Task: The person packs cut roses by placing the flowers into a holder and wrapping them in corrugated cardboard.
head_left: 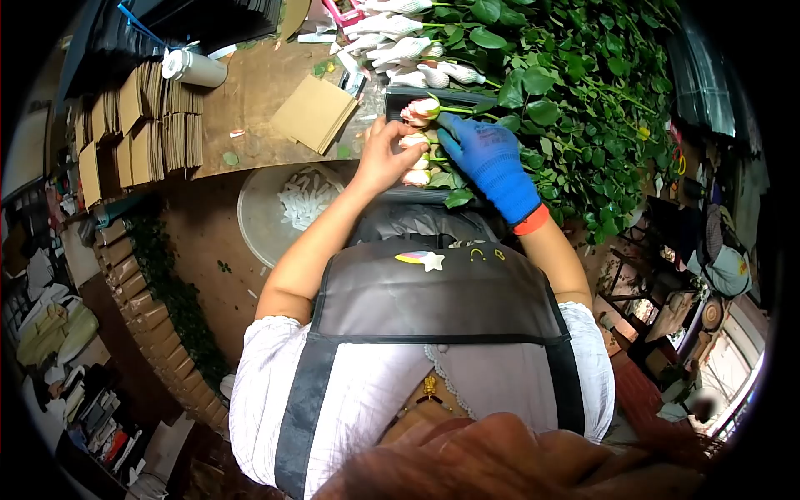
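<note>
My left hand point(386, 158), bare, reaches in from the left, its thumb and fingertips closed on the head of a pale pink-and-cream rose point(414, 142). Just above is another pink rose point(420, 111), and a third rose head point(416, 177) lies just below. On the stem side, my right hand point(487, 158) wears a blue knitted glove, its visible fingers stretched out and apart beside the stems and leaves. Whether its fingertips touch a stem is hard to see. Under the flowers sits a dark tray point(403, 98), partly covered by hands and leaves.
Several roses in white net sleeves point(402, 52) lie beyond the tray. Leafy stems point(575, 125) pile up at right. Cardboard sheets point(315, 114), a white bottle point(194, 68) and cardboard stacks point(142, 125) occupy the table's left. A tub point(252, 218) of white pieces stands below the edge.
</note>
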Tool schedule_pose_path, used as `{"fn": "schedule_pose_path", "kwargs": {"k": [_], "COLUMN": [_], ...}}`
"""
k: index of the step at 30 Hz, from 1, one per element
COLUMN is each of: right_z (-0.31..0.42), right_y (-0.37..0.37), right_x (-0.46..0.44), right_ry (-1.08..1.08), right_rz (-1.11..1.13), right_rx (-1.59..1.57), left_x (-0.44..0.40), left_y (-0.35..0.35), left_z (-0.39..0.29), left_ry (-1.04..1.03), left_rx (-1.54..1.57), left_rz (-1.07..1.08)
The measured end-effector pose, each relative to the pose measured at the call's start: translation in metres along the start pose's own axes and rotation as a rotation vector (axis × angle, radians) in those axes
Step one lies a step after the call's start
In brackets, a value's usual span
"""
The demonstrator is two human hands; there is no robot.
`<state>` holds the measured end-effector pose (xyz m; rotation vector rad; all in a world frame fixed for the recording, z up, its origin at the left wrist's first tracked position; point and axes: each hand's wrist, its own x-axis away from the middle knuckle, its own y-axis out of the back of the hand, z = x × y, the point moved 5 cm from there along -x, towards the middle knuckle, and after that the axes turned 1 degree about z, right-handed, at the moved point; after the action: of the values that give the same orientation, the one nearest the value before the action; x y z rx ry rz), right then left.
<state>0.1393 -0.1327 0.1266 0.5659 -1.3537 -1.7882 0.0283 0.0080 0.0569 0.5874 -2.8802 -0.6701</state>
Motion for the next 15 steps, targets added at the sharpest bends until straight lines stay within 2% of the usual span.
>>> {"fn": "schedule_pose_path", "kwargs": {"k": [3, 7, 8, 11, 15], "right_z": [0.003, 0.012, 0.011, 0.005, -0.003], "right_y": [-0.015, -0.002, -0.001, -0.007, -0.026], "right_x": [-0.003, 0.014, 0.018, 0.01, -0.011], "right_ry": [-0.052, 0.022, 0.07, 0.083, -0.01], "right_rz": [0.038, -0.089, -0.181, -0.18, -0.042], "right_rx": [0.121, 0.129, 0.134, 0.119, 0.102], "left_x": [-0.002, -0.002, -0.001, -0.001, -0.001], "left_y": [0.002, 0.002, 0.002, 0.001, -0.005], "left_z": [-0.002, -0.001, -0.001, -0.002, 0.011], "left_ry": [0.032, 0.039, 0.051, 0.046, 0.093], "left_rx": [0.0, 0.021, 0.015, 0.004, 0.082], "left_rz": [0.027, 0.024, 0.025, 0.016, 0.011]}}
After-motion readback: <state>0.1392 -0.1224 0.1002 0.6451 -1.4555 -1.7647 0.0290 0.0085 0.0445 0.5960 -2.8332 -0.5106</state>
